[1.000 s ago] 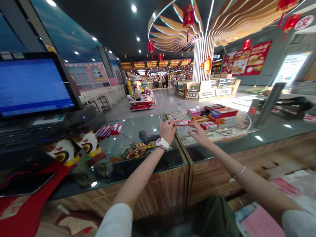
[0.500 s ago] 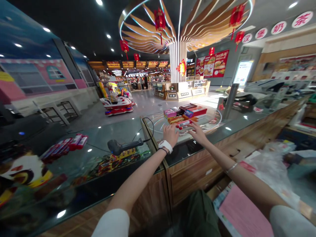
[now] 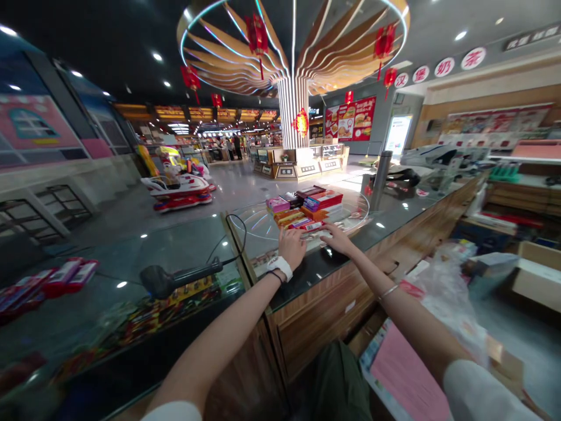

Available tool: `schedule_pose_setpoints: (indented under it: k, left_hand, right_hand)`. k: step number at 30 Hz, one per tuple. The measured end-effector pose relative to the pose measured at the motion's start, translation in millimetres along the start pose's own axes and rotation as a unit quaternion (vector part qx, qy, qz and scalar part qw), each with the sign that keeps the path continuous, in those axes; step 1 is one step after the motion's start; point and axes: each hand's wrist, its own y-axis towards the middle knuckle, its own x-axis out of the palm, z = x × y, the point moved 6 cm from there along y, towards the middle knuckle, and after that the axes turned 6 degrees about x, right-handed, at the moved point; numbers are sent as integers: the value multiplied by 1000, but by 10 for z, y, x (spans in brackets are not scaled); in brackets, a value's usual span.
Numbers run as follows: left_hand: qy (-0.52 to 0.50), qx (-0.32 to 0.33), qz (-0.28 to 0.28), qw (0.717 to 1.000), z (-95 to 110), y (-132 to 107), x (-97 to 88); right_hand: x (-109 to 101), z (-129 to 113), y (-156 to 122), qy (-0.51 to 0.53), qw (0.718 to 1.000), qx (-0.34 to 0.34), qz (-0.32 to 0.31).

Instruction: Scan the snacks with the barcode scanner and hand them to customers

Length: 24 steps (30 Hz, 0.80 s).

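Several wrapped snack packs lie gathered on the dark glass counter (image 3: 302,278) in front of me. At the near edge of the pile is a red and white wrapped pack (image 3: 312,226). My left hand (image 3: 293,247), with a white watch (image 3: 280,266) on its wrist, reaches to the left of this pack with its fingers stretched out. On the other side my right hand (image 3: 337,240) has its fingers apart, fingertips close to the pack's right end. Whether either hand touches the pack is hard to tell. Orange packs (image 3: 289,218) and a red box (image 3: 326,197) lie just behind.
A black barcode scanner (image 3: 179,279) rests on the left counter, its cable (image 3: 243,234) looping up near the seam. Red and purple packs (image 3: 70,275) lie farther left. Below right are a pink sheet (image 3: 407,374), plastic bags (image 3: 451,292) and an open carton (image 3: 541,275).
The red and white pack, earlier raised between my hands, now lies lower against the pile's front edge. My fingers have come away from it somewhat. The view has turned right.
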Motion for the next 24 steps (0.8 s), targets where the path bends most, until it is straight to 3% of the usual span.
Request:
schedule_pose_setpoints:
  k: [7,13,24]
  left_hand:
    - [11,-21,-59,998,-27,-31,48]
    - [35,-35,-104,993,-97,-41,123]
    - [72,3,-113,991,-50,-75,128]
  right_hand:
    - [38,2,-14,-44,999,21,-3]
    - [86,-46,-37,-76,997,-8,-24]
    - [119,26,-37,-113,992,-59,-10]
